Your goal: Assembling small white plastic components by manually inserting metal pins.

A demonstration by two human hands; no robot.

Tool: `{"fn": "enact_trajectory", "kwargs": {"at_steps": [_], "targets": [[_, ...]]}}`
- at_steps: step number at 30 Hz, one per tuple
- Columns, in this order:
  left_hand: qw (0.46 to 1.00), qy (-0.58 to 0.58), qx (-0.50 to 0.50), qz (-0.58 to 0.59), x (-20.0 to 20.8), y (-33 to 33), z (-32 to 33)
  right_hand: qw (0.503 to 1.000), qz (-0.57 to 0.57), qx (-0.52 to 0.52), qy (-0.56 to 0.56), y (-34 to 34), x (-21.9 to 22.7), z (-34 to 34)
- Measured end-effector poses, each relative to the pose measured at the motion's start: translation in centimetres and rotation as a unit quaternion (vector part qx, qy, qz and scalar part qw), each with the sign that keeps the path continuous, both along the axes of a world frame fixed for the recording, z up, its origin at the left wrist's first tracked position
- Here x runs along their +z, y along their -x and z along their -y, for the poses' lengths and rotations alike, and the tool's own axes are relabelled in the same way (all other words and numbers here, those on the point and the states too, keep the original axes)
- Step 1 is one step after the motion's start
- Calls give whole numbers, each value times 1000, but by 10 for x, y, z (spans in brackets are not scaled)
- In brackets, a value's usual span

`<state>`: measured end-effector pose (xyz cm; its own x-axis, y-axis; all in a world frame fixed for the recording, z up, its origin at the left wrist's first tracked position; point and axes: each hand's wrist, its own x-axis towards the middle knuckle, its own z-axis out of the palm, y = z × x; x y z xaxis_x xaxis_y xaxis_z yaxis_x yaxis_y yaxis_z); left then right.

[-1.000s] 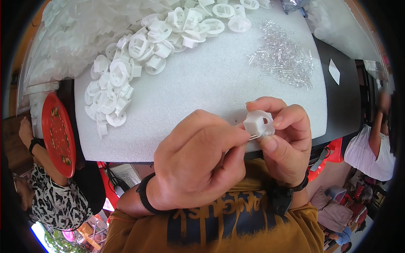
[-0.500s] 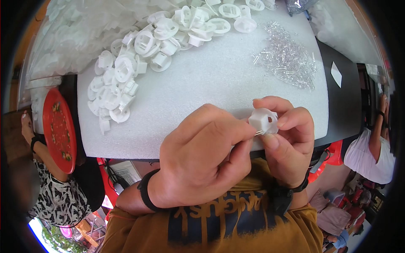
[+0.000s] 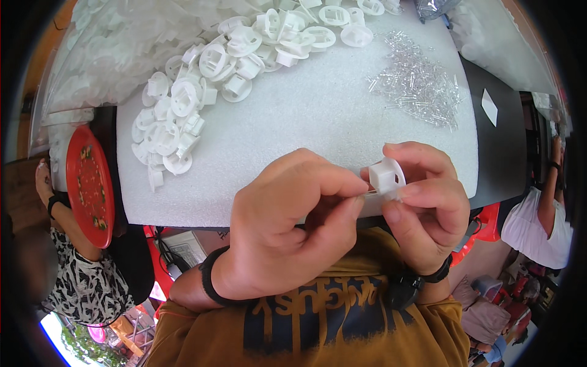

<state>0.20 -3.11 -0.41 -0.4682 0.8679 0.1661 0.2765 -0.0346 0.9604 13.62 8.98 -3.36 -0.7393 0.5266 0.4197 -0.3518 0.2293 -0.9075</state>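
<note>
- Head view, just changed: white piece (image 3: 383, 176) is now turned in R hand (image 3: 431, 214), flange more edge-on vs. a sec ago; wire legs (image 3: 370, 192) still at its side, so prob. mid-fitting; can't tell if seated.
- L hand (image 3: 293, 220): thumb & index nearly closed, pinching wire legs; other fingers curled.
- R hand: part-open, thumb & fingertips round flange; piece is above near edge of foam sheet (image 3: 287, 122).
- Materials etc.: piece = matte plastic, boxy body w/ round flange; similar pcs (image 3: 183, 98) piled upper L; shiny, clear wire-legged bits (image 3: 419, 82) upper R; foam pale, fine-grained.
</note>
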Motion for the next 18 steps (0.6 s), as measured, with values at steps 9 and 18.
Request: {"fn": "enact_trajectory", "kwargs": {"at_steps": [9,18], "targets": [[999,-3,-22,-37,-3,2,0,998,65,18,-18,-3,2,-5],[999,13,15,28,-2,-2,-4,987,28,30,157,-1,-2,-2]]}}
